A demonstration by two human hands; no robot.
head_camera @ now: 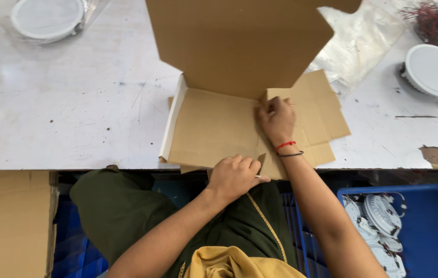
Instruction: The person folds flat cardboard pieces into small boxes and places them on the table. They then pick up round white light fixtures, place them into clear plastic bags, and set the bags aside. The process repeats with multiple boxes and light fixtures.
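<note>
Flat brown cardboard box [219, 123] half-folded at the near edge of the white table [74, 118], big flap standing up at the far side, smaller flaps spread to the right. Left hand [234, 177] curled shut over the near edge of the cardboard, gripping it. Right hand [276, 119] pressed down on a right-side flap, fingers bent onto the fold. Round white lamp [434, 70] far right, another [47, 17] far left in plastic wrap. Blue crate [430, 242] of lamp parts near right.
</note>
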